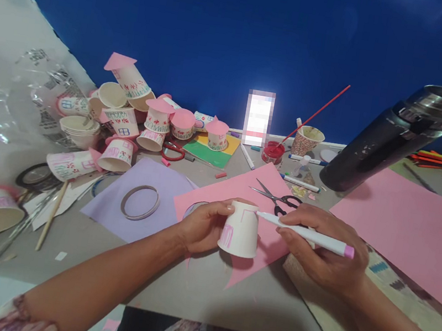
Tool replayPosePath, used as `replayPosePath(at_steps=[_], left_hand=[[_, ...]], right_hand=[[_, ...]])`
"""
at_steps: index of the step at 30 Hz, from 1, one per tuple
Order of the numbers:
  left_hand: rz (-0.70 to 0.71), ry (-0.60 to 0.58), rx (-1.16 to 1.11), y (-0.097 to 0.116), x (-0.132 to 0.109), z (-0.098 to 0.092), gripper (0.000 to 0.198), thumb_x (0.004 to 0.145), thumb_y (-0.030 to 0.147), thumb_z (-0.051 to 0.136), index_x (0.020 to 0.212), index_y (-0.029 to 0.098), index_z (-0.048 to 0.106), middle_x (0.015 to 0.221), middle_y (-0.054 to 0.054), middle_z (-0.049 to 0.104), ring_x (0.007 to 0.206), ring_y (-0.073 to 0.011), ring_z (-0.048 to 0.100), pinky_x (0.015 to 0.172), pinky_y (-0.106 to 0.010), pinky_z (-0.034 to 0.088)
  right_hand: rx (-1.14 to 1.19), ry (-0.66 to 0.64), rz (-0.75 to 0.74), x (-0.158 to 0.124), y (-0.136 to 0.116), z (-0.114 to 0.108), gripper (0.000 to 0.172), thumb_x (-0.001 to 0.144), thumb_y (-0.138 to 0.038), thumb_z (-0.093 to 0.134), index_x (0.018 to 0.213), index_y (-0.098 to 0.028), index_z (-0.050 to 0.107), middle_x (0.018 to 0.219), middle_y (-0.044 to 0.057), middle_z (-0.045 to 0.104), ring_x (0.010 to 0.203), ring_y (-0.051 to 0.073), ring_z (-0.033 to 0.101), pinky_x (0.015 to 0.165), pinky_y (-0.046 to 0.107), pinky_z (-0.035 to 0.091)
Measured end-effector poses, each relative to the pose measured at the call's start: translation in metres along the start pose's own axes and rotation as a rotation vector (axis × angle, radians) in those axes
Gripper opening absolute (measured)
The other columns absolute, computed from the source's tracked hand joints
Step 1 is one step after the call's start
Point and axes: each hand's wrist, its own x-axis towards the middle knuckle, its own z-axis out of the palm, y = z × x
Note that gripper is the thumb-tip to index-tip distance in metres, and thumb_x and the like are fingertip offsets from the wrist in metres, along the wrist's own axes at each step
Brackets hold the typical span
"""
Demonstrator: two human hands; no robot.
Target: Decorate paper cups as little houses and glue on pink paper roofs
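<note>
My left hand (207,225) grips a white paper cup (244,236), held upside down with its wide rim toward me. A pink scribbled patch marks the cup's lower left side, and thin lines run near its top. In my right hand (324,254) is a white marker (306,234) with a pink end; its tip meets the cup's upper right side. Black-handled scissors (278,197) lie opened behind the cup on a pink paper sheet (216,193).
Decorated cups with pink cone tops (156,119) crowd the back left. A tape ring (140,202) rests on purple paper (105,208). A black metal flask (388,141) leans at right, beside more pink paper (416,230). Behind stand a red paint jar (272,152) and a patterned cup (307,141).
</note>
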Motion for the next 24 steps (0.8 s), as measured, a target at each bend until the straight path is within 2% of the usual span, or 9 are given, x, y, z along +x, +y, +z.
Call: replayPosePath(at_steps=[10,18,24], left_hand=[[0.001,0.008,-0.032,-0.0001,-0.0002,-0.001,0.042,0.076,0.029,0.074,0.113,0.011,0.074,0.099,-0.012,0.076,0.088,-0.0266,0.068,0.084,-0.038,0.05],[0.006,-0.058,-0.057,-0.0014,0.0016,-0.0023,0.042,0.079,0.029,0.071,0.116,0.009,0.073,0.103,-0.015,0.077,0.091,-0.0302,0.072,0.087,-0.044,0.054],[-0.006,-0.099,-0.09,-0.0018,0.002,-0.0039,0.041,0.081,0.029,0.071,0.116,0.01,0.073,0.101,-0.014,0.078,0.092,-0.0302,0.074,0.086,-0.042,0.054]], right_hand=[[0.002,0.015,-0.005,-0.0009,0.0001,0.0011,0.015,0.091,-0.011,0.066,0.097,-0.024,0.071,0.077,0.003,0.078,0.064,0.021,0.073,0.062,0.033,0.059],[0.022,0.032,-0.003,-0.0025,0.0004,0.0018,0.016,0.089,-0.011,0.068,0.098,-0.023,0.071,0.079,0.004,0.078,0.066,0.02,0.074,0.063,0.032,0.059],[0.051,-0.003,0.003,-0.0007,-0.0006,0.0003,0.015,0.09,-0.011,0.067,0.096,-0.023,0.072,0.076,0.003,0.077,0.063,0.019,0.072,0.061,0.031,0.057]])
